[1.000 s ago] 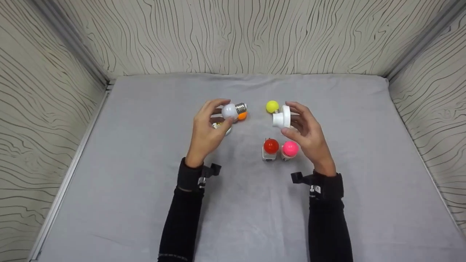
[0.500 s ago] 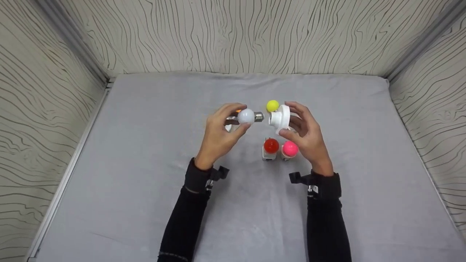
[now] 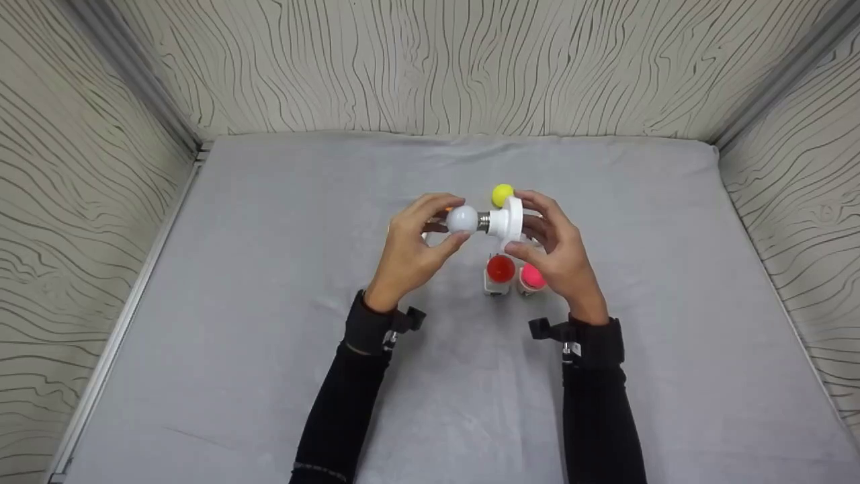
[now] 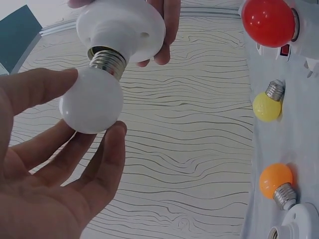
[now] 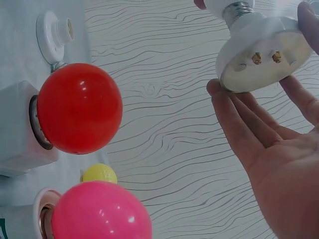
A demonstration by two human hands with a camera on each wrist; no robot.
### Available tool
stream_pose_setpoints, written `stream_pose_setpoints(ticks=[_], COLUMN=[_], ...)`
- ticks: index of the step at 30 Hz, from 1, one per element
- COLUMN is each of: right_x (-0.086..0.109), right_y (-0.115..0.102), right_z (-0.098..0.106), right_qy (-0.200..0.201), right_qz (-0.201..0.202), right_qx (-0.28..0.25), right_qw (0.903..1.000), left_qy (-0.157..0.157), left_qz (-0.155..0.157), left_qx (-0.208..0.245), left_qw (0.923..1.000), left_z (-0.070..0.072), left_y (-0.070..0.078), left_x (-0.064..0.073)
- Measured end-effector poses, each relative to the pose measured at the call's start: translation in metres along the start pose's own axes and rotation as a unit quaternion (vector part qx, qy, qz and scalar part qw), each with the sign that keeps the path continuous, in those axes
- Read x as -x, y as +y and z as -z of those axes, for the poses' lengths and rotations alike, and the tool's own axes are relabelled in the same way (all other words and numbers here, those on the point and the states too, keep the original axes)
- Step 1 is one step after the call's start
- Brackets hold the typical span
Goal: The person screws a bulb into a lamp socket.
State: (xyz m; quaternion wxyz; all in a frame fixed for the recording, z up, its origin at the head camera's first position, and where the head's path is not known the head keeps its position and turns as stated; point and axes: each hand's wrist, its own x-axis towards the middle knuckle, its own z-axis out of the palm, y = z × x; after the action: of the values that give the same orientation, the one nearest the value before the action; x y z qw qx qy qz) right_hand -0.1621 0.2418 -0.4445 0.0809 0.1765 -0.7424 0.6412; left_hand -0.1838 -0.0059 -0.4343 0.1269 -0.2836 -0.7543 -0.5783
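My left hand [image 3: 415, 249] pinches a white light bulb [image 3: 462, 220] by its round glass, between thumb and fingertips. Opposite it, my right hand [image 3: 556, 249] grips a white lamp socket [image 3: 512, 218] by the rim of its round base. The bulb's metal screw end [image 4: 108, 63] sits at the socket's mouth, partly inside it, and its threads still show in the left wrist view. In the right wrist view the underside of the socket base [image 5: 266, 62] shows two brass terminals. Both things are held above the table.
A red bulb [image 3: 500, 269] and a pink bulb [image 3: 533, 275] stand in holders in front of the hands. Behind lies a yellow bulb [image 3: 502, 195]. An orange bulb [image 4: 275, 180] and another white socket [image 4: 299, 224] lie behind my left hand. Patterned walls [image 3: 430, 67] enclose the grey cloth.
My left hand has moved right, turning the bulb's screw end toward the socket. My right hand has shifted slightly left, and the bulb and socket now meet.
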Motion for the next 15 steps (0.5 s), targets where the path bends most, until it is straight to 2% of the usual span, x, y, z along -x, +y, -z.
stream_pose_setpoints(ticks=[9,15], right_x=[-0.0011,-0.0008], right_y=[0.0009,0.0012], right_z=[-0.0004,-0.0006], right_qy=[-0.007,-0.003], right_qz=[0.003,-0.005], right_qx=[0.004,0.008], right_qw=[1.0000,1.0000], left_qy=[-0.013,-0.018], left_qz=[-0.004,0.003], left_qx=[-0.013,-0.016], left_qw=[0.9998,0.9997], left_z=[-0.0015,-0.0021], left_y=[0.0000,-0.0009], left_x=[-0.0008,-0.0003])
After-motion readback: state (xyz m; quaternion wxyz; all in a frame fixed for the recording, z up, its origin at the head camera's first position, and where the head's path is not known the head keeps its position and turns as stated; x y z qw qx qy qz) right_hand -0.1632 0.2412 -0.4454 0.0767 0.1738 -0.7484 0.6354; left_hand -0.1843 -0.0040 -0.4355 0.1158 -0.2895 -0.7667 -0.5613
